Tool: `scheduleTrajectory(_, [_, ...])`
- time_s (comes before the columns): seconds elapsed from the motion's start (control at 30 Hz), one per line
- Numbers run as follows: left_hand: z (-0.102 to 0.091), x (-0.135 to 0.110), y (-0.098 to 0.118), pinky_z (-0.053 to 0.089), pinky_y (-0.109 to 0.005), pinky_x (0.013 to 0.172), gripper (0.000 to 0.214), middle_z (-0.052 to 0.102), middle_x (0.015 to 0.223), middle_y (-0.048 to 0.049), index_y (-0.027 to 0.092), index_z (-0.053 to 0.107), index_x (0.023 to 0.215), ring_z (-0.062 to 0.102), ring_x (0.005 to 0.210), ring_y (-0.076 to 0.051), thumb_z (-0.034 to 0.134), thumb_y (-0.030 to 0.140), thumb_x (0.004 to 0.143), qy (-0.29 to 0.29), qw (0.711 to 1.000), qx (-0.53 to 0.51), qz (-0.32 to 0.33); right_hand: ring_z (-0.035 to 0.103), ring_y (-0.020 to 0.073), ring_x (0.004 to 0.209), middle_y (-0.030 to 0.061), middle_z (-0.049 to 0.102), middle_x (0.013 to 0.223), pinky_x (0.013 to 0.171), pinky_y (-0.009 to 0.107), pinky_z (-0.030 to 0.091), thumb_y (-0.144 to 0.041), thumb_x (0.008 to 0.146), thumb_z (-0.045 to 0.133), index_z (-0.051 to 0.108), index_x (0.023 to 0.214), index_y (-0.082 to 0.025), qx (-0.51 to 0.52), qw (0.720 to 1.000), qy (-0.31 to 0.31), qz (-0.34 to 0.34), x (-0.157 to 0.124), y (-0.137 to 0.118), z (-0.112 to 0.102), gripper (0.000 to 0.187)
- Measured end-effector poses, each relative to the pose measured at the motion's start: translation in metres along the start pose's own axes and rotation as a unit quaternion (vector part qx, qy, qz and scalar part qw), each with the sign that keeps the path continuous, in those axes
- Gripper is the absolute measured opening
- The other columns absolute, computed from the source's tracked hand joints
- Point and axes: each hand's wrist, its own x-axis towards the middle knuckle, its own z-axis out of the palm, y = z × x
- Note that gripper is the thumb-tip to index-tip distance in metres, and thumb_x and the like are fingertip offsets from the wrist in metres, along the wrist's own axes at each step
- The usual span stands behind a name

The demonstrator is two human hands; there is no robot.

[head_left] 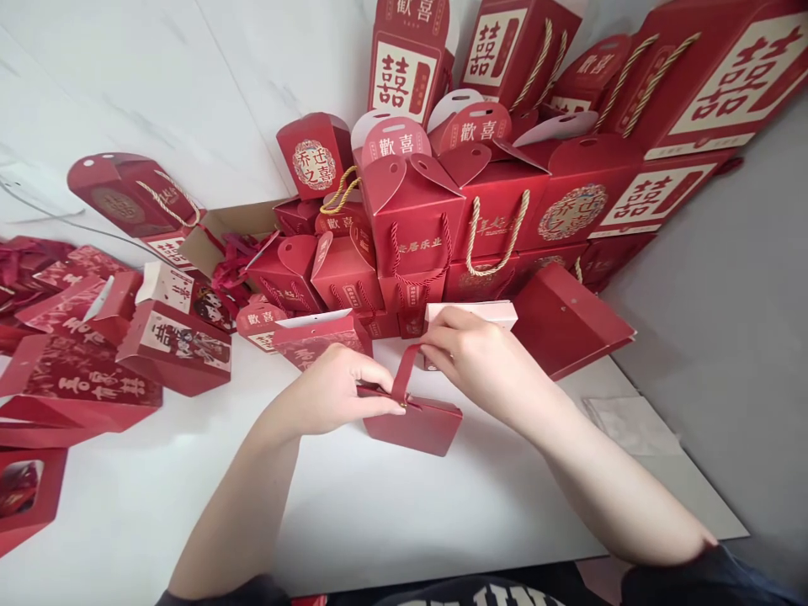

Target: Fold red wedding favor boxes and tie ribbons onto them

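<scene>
Red box (pixel 413 427): on the white surface (pixel 391 522); probably light, stiff card, easily creased; best held along its top edge.
Ribbon (pixel 405 374): likely soft, slippery.
Left hand (pixel 333 389): fingers pinching the box's top.
Right hand (pixel 476 349): fingers closed on the ribbon's upper end.
Gift boxes (pixel 413 206): stacked behind.

Box (pixel 413 427) ctr, stacked boxes (pixel 505 178) bhnd; loose boxes (pixel 94 366) L on tbl (pixel 480 505).

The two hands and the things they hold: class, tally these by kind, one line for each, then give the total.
Hands: 2 (left hand, right hand)
Red box: 1
Ribbon: 1
Total: 4
</scene>
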Motion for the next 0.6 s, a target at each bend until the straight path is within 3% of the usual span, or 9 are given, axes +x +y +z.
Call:
scheduleTrajectory(0.13, [0.0018, 0.0004, 0.0012, 0.044, -0.02, 0.061, 0.01, 0.069, 0.072, 0.0026, 0.017, 0.07, 0.074, 0.061, 0.068, -0.012, 0.074, 0.025, 0.075, 0.014, 0.997, -0.067, -0.037, 0.058, 0.0129, 0.063, -0.0003, 0.066, 0.068, 0.057, 0.024, 0.039, -0.023, 0.093, 0.055, 0.07, 0.077, -0.02, 0.216, 0.966, -0.136, 0.05, 0.0006, -0.0004, -0.0035, 0.022])
scheduleTrajectory(0.23, [0.0029, 0.0006, 0.0006, 0.048, -0.021, 0.064, 0.012, 0.072, 0.076, 0.0007, 0.016, 0.07, 0.075, 0.064, 0.072, -0.014, 0.076, 0.026, 0.073, 0.014, 0.994, -0.099, -0.047, 0.063, 0.0134, 0.07, -0.0009, 0.071, 0.074, 0.06, 0.024, 0.042, -0.027, 0.092, 0.055, 0.071, 0.082, -0.022, 0.322, 0.93, -0.172, 0.049, -0.0011, 0.0001, -0.0057, 0.02])
scheduleTrajectory(0.33, [0.0033, 0.0006, -0.0007, 0.048, -0.022, 0.063, 0.015, 0.073, 0.077, -0.0004, 0.016, 0.071, 0.075, 0.065, 0.073, -0.015, 0.077, 0.029, 0.073, 0.014, 0.994, -0.094, -0.052, 0.064, 0.0135, 0.069, -0.0004, 0.072, 0.076, 0.062, 0.025, 0.043, -0.029, 0.093, 0.054, 0.071, 0.085, -0.021, 0.354, 0.917, -0.179, 0.044, -0.0018, 0.0001, -0.0068, 0.02])
scheduleTrajectory(0.6, [0.0033, 0.0003, -0.0001, 0.047, -0.023, 0.06, 0.017, 0.073, 0.075, -0.0004, 0.017, 0.072, 0.075, 0.064, 0.07, -0.015, 0.077, 0.033, 0.073, 0.018, 0.995, -0.072, -0.066, 0.059, 0.0117, 0.064, -0.0018, 0.069, 0.071, 0.057, 0.024, 0.039, -0.028, 0.092, 0.054, 0.069, 0.081, -0.021, 0.325, 0.927, -0.181, 0.039, -0.0026, -0.0026, -0.0062, 0.02])
